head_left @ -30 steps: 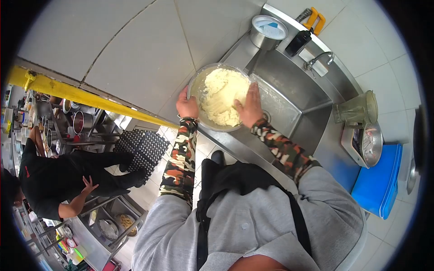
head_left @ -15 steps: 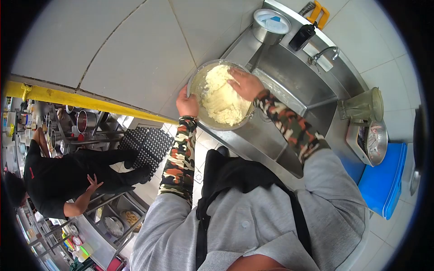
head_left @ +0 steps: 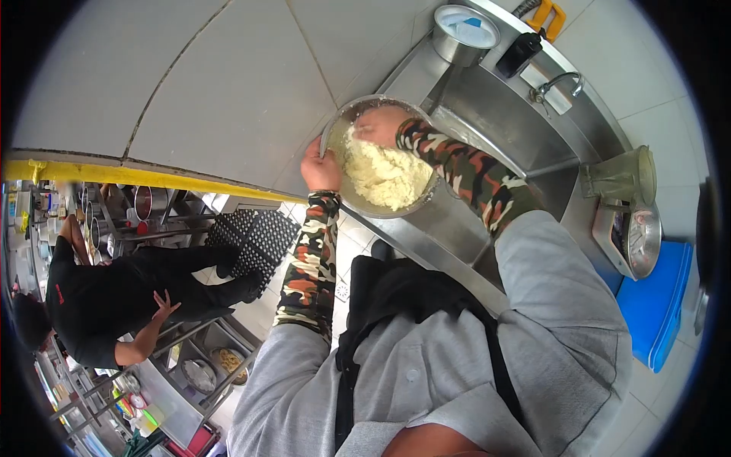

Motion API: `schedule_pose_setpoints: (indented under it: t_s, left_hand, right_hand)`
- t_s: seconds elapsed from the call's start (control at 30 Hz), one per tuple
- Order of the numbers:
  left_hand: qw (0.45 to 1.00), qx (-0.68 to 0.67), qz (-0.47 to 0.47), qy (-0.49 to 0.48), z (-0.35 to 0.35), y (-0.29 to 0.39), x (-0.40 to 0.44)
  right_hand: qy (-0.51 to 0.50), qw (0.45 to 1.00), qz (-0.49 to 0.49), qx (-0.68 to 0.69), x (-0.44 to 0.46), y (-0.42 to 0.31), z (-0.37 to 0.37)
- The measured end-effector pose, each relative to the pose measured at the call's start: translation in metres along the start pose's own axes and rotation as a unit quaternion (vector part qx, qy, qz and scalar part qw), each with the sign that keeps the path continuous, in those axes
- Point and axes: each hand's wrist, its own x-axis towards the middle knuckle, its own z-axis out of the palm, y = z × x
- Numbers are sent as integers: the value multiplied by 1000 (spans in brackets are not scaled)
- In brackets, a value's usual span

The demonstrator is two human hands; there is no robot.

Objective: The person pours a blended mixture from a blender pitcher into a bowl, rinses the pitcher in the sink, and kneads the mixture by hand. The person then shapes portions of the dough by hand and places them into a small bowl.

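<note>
Near: left hand (head_left: 320, 169) at the left rim of the bowl (head_left: 344, 122), thumb inside, holding it just as a second earlier. Farther in: right hand (head_left: 381, 126) now over the far part of the bowl, after a sweep from the right side of the dough (head_left: 387, 175) round to its far-left edge; fingers apparently bent inward against the dough, tips partly lost from view, width of grip impossible to tell. By judgement, a stage of working the dough, with one hand for steadying and one for pushing. Dough within the bowl, at the left of the steel bench (head_left: 422, 238), beside the sink (head_left: 502, 103): pale yellow, coarse, lumpy, heaped toward the near right, ragged at the edges, with smears on the far wall of the bowl. Beyond: pot (head_left: 454, 53) and tap (head_left: 560, 80), both apart from either hand.
</note>
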Motion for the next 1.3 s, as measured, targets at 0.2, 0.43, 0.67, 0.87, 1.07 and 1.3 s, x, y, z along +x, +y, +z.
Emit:
schedule_pose_setpoints:
  t_s: [0.2, 0.43, 0.67, 0.87, 1.07, 1.3]
  left_hand:
    - [995, -90, -26, 38, 0, 5, -2]
    - [996, -78, -23, 36, 0, 4, 1]
    - [989, -137, -46, 20, 5, -7, 2]
    - [991, -129, -27, 17, 4, -6, 3]
    - [999, -29, 32, -2, -2, 12, -4]
    - [995, -104, 1, -8, 5, -10, 13]
  right_hand:
    - [-100, 994, -7, 39, -59, -46, -9]
    - [-41, 988, -75, -126, -78, -41, 39]
    - [-53, 988, -56, -135, -71, -37, 45]
    - [-67, 986, -48, -146, -68, -33, 46]
    - [-130, 981, 65, -128, -65, -56, 35]
    - [-32, 998, -28, -51, -72, -35, -7]
